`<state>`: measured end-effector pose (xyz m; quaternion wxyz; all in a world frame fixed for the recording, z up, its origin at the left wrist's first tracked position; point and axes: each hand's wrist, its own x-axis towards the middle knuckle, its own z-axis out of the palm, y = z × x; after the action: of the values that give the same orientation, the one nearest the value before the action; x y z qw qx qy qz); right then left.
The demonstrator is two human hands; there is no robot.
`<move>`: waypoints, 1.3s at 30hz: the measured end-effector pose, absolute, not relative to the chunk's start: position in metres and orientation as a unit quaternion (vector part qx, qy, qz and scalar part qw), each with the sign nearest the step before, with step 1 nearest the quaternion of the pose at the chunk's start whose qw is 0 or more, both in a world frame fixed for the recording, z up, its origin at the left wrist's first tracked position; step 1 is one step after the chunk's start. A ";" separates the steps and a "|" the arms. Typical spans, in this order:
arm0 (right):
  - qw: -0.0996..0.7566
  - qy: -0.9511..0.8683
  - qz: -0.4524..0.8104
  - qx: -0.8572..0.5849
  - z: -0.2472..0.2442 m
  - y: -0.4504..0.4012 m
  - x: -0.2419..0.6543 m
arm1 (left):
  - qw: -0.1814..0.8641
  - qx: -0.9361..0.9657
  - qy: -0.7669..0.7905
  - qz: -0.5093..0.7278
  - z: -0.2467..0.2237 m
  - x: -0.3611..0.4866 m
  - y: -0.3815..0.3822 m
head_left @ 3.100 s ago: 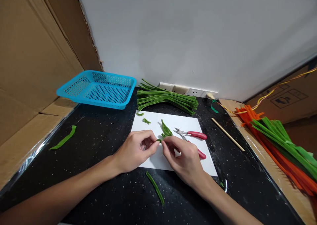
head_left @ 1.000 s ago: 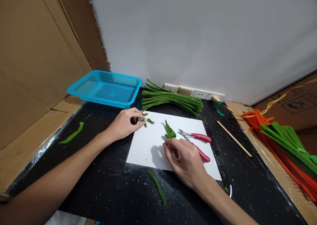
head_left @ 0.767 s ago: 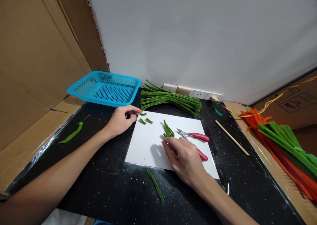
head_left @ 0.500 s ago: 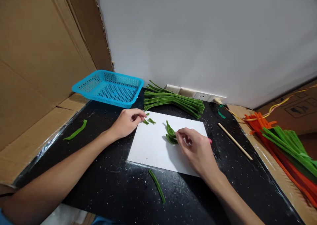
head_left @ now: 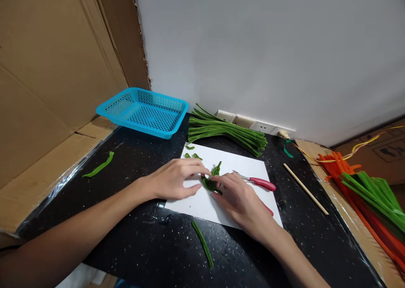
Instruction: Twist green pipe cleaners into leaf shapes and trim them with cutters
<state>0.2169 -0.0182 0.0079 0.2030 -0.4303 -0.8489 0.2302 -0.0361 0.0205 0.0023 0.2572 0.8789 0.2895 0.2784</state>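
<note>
Steadying from both sides, I'd guess: left hand (head_left: 179,180) and right hand (head_left: 242,195) meet at the bent green fuzzy-wire shape (head_left: 209,185) on the white paper sheet (head_left: 196,206), each grip open, thumb off the fingers. White probably shows up green nicely; red-handled metal nippers (head_left: 262,183) lie handy by the right.

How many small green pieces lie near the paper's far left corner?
3: a curved piece farthest away, then a left piece and a right piece nearer the left hand, which may hide others.
</note>
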 end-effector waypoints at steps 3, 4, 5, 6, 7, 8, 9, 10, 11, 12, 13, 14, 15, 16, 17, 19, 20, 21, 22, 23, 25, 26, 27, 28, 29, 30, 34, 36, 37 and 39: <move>0.212 -0.855 0.222 -0.417 0.009 -0.018 0.218 | 0.259 0.889 0.279 0.255 0.001 -0.035 0.021; 0.214 -0.856 0.218 -0.416 0.010 -0.018 0.219 | 0.257 0.889 0.282 0.254 0.000 -0.036 0.022; 0.213 -0.858 0.214 -0.415 0.010 -0.018 0.220 | 0.254 0.889 0.283 0.256 -0.001 -0.036 0.023; 0.212 -0.862 0.207 -0.412 0.010 -0.018 0.220 | 0.253 0.889 0.282 0.257 -0.002 -0.037 0.024; 0.213 -0.867 0.196 -0.406 0.009 -0.017 0.221 | 0.254 0.890 0.278 0.256 -0.003 -0.037 0.025; 0.217 -0.872 0.182 -0.399 0.008 -0.017 0.221 | 0.254 0.892 0.274 0.255 -0.003 -0.038 0.026; 0.222 -0.877 0.166 -0.392 0.007 -0.017 0.221 | 0.254 0.893 0.272 0.252 -0.003 -0.038 0.027; 0.228 -0.882 0.149 -0.385 0.005 -0.017 0.220 | 0.255 0.894 0.270 0.249 -0.003 -0.037 0.027; 0.234 -0.887 0.132 -0.376 0.003 -0.017 0.220 | 0.256 0.895 0.271 0.244 -0.002 -0.037 0.027; 0.241 -0.890 0.117 -0.369 0.001 -0.017 0.219 | 0.258 0.895 0.272 0.241 -0.002 -0.037 0.026; 0.250 -0.892 0.105 -0.361 -0.001 -0.017 0.217 | 0.259 0.895 0.272 0.240 -0.001 -0.036 0.026; 0.260 -0.892 0.101 -0.356 -0.003 -0.017 0.216 | 0.262 0.895 0.272 0.239 -0.001 -0.036 0.025; 0.273 -0.888 0.105 -0.354 -0.003 -0.017 0.215 | 0.266 0.894 0.270 0.240 0.000 -0.035 0.024; 0.290 -0.881 0.116 -0.355 -0.003 -0.018 0.215 | 0.273 0.891 0.269 0.243 0.001 -0.034 0.023; 0.310 -0.870 0.133 -0.359 -0.002 -0.018 0.214 | 0.285 0.886 0.269 0.248 0.002 -0.034 0.022; 0.347 -0.838 0.179 -0.381 0.003 -0.019 0.215 | 0.327 0.864 0.274 0.266 0.003 -0.032 0.020; 0.364 -0.816 0.204 -0.400 0.006 -0.019 0.215 | 0.355 0.845 0.284 0.281 0.004 -0.031 0.020; 0.379 -0.791 0.230 -0.421 0.009 -0.019 0.216 | 0.384 0.821 0.299 0.299 0.004 -0.030 0.019; 0.389 -0.765 0.259 -0.443 0.012 -0.020 0.216 | 0.414 0.791 0.318 0.318 0.003 -0.028 0.019; 0.395 -0.739 0.291 -0.461 0.014 -0.020 0.217 | 0.444 0.758 0.337 0.340 0.003 -0.026 0.018; 0.398 -0.698 0.361 -0.474 0.017 -0.020 0.216 | 0.503 0.688 0.353 0.386 0.003 -0.022 0.018; 0.395 -0.683 0.395 -0.470 0.018 -0.020 0.215 | 0.532 0.657 0.349 0.405 0.003 -0.020 0.018; 0.392 -0.672 0.426 -0.463 0.018 -0.021 0.213 | 0.557 0.629 0.343 0.420 0.003 -0.019 0.018; 0.389 -0.662 0.450 -0.456 0.019 -0.022 0.212 | 0.580 0.604 0.339 0.429 0.004 -0.017 0.017; 0.388 -0.655 0.467 -0.450 0.019 -0.023 0.210 | 0.600 0.582 0.339 0.432 0.006 -0.016 0.016; 0.387 -0.650 0.479 -0.446 0.019 -0.024 0.208 | 0.619 0.561 0.344 0.429 0.007 -0.015 0.015; 0.372 -0.637 0.516 -0.434 0.019 -0.028 0.203 | 0.692 0.481 0.361 0.400 0.012 -0.013 0.009; 0.365 -0.628 0.533 -0.433 0.019 -0.029 0.201 | 0.721 0.446 0.356 0.394 0.011 -0.013 0.008; 0.364 -0.622 0.542 -0.432 0.019 -0.029 0.201 | 0.734 0.431 0.350 0.391 0.010 -0.013 0.007; 0.367 -0.606 0.563 -0.425 0.019 -0.029 0.200 | 0.759 0.409 0.331 0.383 0.008 -0.012 0.006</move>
<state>0.1997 -0.0290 0.0188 0.3667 -0.4253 -0.6062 0.5631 -0.0123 0.0061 0.0085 0.7591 0.4088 0.3314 0.3831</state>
